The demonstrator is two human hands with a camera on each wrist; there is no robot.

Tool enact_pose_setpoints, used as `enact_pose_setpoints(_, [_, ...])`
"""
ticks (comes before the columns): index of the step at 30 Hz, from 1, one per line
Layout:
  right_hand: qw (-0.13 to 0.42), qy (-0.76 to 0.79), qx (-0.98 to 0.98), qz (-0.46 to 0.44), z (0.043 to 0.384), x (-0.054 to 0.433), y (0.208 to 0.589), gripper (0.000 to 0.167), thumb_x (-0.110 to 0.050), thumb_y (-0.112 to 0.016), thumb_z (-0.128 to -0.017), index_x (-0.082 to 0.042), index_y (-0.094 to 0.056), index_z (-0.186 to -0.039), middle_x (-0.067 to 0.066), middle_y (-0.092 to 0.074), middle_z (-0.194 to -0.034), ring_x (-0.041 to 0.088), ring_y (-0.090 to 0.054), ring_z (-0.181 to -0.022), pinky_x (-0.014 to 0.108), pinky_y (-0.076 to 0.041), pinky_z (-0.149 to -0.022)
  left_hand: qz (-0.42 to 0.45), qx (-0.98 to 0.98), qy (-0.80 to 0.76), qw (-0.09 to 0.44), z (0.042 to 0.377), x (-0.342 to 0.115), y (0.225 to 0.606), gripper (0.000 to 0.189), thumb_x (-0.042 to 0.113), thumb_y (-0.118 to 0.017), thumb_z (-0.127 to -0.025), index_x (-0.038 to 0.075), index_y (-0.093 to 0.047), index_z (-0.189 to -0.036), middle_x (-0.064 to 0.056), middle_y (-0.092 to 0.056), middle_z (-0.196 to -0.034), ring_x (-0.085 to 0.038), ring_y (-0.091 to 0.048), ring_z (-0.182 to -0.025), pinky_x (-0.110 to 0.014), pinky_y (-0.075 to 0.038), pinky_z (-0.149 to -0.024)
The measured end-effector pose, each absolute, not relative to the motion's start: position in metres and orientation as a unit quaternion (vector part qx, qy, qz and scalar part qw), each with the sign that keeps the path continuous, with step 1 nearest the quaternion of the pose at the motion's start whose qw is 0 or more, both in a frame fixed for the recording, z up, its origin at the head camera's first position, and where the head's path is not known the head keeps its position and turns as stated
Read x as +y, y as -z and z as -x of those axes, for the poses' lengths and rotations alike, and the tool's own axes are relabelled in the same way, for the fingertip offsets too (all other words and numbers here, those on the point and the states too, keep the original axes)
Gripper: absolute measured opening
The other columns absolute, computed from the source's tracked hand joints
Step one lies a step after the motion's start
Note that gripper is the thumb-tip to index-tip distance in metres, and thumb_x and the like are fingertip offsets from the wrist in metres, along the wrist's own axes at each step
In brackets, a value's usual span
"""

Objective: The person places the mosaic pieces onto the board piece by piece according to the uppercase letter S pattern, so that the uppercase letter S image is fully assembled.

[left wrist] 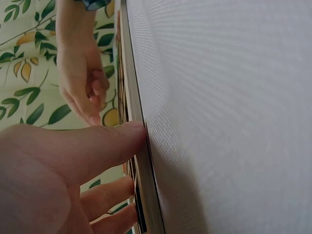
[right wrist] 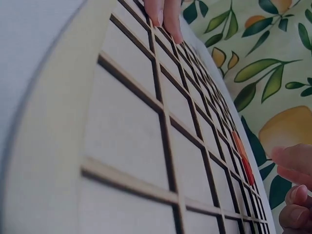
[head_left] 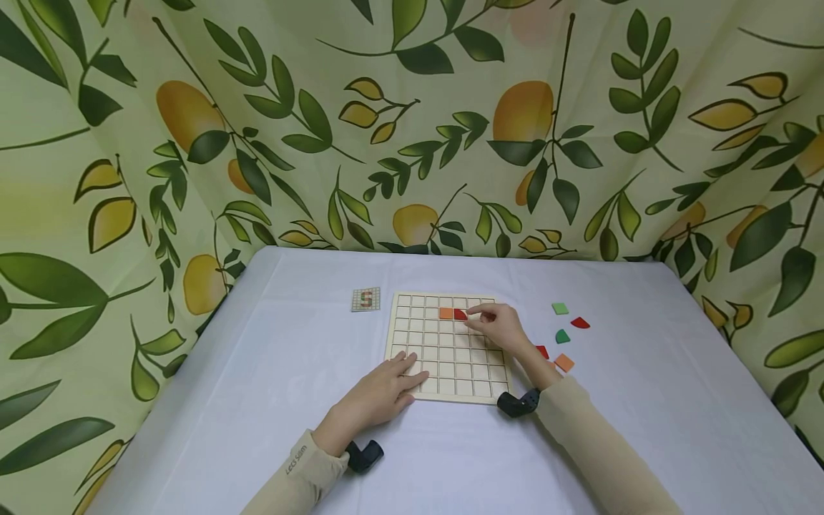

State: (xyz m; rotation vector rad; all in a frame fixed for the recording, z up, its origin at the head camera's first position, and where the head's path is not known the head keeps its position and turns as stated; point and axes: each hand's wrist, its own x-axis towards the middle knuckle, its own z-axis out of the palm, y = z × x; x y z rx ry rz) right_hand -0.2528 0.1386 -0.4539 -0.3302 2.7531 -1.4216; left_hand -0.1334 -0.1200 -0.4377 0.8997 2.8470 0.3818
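A wooden grid board (head_left: 447,368) with square cells lies on the table. My left hand (head_left: 380,390) rests on its near left corner with the fingers spread; in the left wrist view the thumb (left wrist: 112,144) presses the board's edge. An orange square tile (head_left: 446,313) and a red quarter-round tile (head_left: 460,315) sit side by side in cells of an upper row. Just right of the red tile is my right hand (head_left: 501,325), its index finger and thumb apart and pointing at it. In the right wrist view these fingers (right wrist: 292,161) stand clear of the red tile (right wrist: 247,170).
Left of the board lies a small pattern card (head_left: 365,300) with a coloured figure on a grid. Loose tiles lie to the right: a light green square (head_left: 560,308), a red piece (head_left: 581,322), a green quarter-round (head_left: 563,336) and an orange square (head_left: 564,363). A patterned curtain (head_left: 450,143) hangs behind the table.
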Motion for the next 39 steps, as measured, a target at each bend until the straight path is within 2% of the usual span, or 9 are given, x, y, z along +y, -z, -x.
enact_pose_setpoints(15, [0.01, 0.452, 0.886, 0.098, 0.236, 0.163, 0.453, 0.025, -0.016, -0.074, -0.084, -0.001, -0.072, -0.104, -0.003, -0.044, -0.063, 0.009, -0.039, -0.06, 0.02, -0.032, -0.053, -0.299, 0.945, -0.116, 0.063, 0.135, -0.121, 0.441, 0.044, 0.024, -0.055, -0.097, 0.019, -0.052, -0.14, -0.015, -0.039, -0.154, -0.035, -0.035, -0.145, -0.046, -0.033, -0.12])
enact_pose_setpoints(22, [0.032, 0.453, 0.888, 0.071, 0.23, 0.178, 0.449, 0.03, -0.02, -0.073, -0.085, -0.002, -0.071, -0.11, -0.002, -0.041, -0.067, 0.012, -0.04, -0.066, 0.021, -0.032, -0.055, -0.3, 0.945, -0.117, 0.061, 0.137, -0.121, 0.443, 0.044, 0.025, -0.056, -0.097, 0.018, -0.052, -0.14, -0.015, -0.039, -0.154, -0.035, -0.035, -0.145, -0.046, -0.033, -0.12])
enact_pose_setpoints(31, [0.024, 0.445, 0.893, 0.067, 0.223, 0.195, 0.445, 0.03, -0.018, -0.072, -0.087, 0.0, -0.07, -0.111, -0.001, -0.042, -0.067, 0.009, -0.04, -0.064, 0.019, -0.032, -0.05, -0.298, 0.945, -0.118, 0.062, 0.137, -0.121, 0.443, 0.043, 0.025, -0.055, -0.097, 0.018, -0.052, -0.14, -0.015, -0.039, -0.154, -0.035, -0.034, -0.145, -0.046, -0.033, -0.12])
enact_pose_setpoints(39, [0.028, 0.433, 0.898, 0.074, 0.214, 0.205, 0.446, 0.027, -0.018, -0.071, -0.086, -0.002, -0.07, -0.109, -0.001, -0.043, -0.067, 0.009, -0.042, -0.065, 0.018, -0.035, -0.053, -0.3, 0.944, -0.12, 0.061, 0.137, -0.121, 0.443, 0.043, 0.024, -0.055, -0.097, 0.018, -0.052, -0.14, -0.015, -0.04, -0.154, -0.035, -0.034, -0.145, -0.046, -0.033, -0.12])
